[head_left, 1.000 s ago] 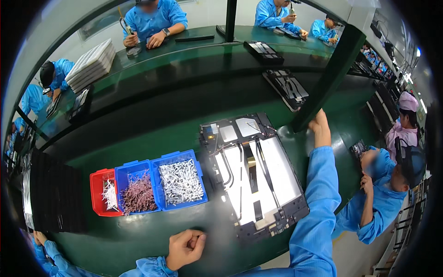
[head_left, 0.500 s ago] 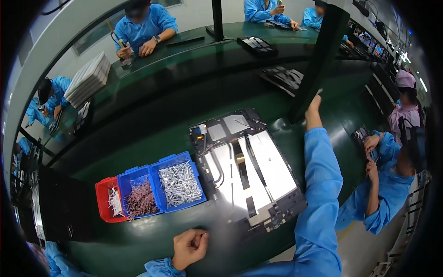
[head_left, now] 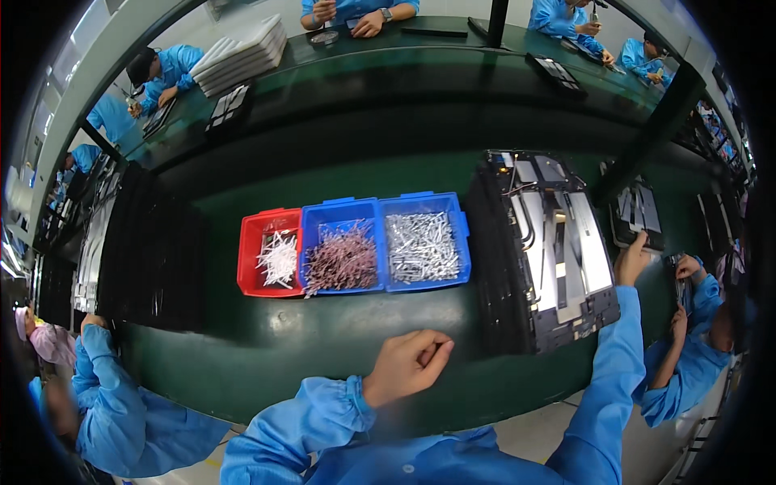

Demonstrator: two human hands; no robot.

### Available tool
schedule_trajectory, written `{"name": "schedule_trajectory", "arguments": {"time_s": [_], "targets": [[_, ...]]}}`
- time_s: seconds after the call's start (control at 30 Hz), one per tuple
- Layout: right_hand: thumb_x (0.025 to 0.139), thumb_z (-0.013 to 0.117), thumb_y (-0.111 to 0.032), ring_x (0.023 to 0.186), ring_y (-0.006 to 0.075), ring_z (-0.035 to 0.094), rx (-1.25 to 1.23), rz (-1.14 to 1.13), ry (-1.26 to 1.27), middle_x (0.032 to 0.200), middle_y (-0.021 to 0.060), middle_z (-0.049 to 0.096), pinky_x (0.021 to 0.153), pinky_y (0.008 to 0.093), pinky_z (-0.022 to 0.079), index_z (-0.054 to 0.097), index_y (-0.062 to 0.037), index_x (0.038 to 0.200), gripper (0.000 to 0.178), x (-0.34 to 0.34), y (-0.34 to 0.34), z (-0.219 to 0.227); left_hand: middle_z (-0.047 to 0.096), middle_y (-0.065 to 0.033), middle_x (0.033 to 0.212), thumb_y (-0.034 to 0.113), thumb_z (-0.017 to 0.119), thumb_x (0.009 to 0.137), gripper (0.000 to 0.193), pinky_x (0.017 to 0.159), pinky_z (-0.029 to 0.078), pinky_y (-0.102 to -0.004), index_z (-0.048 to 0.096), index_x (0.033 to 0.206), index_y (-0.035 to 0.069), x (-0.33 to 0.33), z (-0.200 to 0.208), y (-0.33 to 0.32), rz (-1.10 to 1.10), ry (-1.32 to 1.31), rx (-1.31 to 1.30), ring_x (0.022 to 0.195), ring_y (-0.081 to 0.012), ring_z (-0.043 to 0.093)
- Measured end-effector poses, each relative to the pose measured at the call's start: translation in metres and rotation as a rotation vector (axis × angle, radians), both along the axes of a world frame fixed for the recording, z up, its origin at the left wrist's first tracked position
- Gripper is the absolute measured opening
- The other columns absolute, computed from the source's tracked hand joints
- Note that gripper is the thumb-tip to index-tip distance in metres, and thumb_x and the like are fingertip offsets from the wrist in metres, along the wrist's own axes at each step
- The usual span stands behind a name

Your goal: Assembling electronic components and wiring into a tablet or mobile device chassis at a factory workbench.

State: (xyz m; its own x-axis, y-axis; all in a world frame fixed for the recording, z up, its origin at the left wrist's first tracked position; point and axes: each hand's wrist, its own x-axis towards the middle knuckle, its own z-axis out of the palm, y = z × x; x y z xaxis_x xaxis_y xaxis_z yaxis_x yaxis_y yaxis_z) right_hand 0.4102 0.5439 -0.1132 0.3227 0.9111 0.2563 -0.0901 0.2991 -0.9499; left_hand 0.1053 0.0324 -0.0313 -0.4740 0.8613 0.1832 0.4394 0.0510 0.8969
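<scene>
My left hand [head_left: 408, 365] hovers over the near table edge, in front of the bins. Its fingers are curled and pressed together; anything between them is hidden. My right arm reaches out to the right. There my right hand [head_left: 632, 260] grips the near edge of a flat black electronic unit with silver panels [head_left: 637, 208], which seems to lie on a stack. Between the hands stands a tall stack of similar units, the top one an opened flat electronic unit [head_left: 558, 250] with silver plates, dark strips and cables.
Left of the stack sit a red bin [head_left: 244, 271] of white pieces, a blue bin [head_left: 339, 204] of brownish pieces and another blue bin [head_left: 463, 242] of silvery pieces. A dark post [head_left: 647, 141] rises beside my right hand. Co-workers in blue sit around; another dark stack [head_left: 153, 250] stands left.
My view has swung, so the bins and stack appear further right and higher. The flat unit at my right hand has come nearer along the table. My left hand stays curled.
</scene>
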Motion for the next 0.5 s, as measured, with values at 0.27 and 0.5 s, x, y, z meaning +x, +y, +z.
{"name": "schedule_trajectory", "arguments": {"time_s": [0.27,0.5], "targets": [[0.105,0.06,-0.031,0.105,0.0201,0.067,0.054,0.113,-0.021,0.123,0.0097,0.066,0.086,0.0353,0.058,0.052,-0.0049,0.135,0.04,0.075,-0.167,-0.017,0.061,-0.0049,0.076,0.003,0.078,0.08,0.015,0.057,0.048,-0.0351,0.073,0.093,0.007,-0.07,0.023,-0.024,0.192,0.58,0.274,0.063,-0.0222,0.059],[0.105,0.057,-0.025,0.115,0.0219,0.062,-0.013,0.077,0.149,0.134,0.0107,0.06,0.099,0.0379,0.051,0.05,-0.0014,0.139,0.042,0.082,-0.339,0.02,0.059,-0.0055,0.089,0.002,0.082,0.076,0.025,0.072,0.044,-0.037,0.073,0.098,0.007,-0.112,0.046,-0.038,0.375,0.849,0.08,0.082,-0.025,0.054]]}}
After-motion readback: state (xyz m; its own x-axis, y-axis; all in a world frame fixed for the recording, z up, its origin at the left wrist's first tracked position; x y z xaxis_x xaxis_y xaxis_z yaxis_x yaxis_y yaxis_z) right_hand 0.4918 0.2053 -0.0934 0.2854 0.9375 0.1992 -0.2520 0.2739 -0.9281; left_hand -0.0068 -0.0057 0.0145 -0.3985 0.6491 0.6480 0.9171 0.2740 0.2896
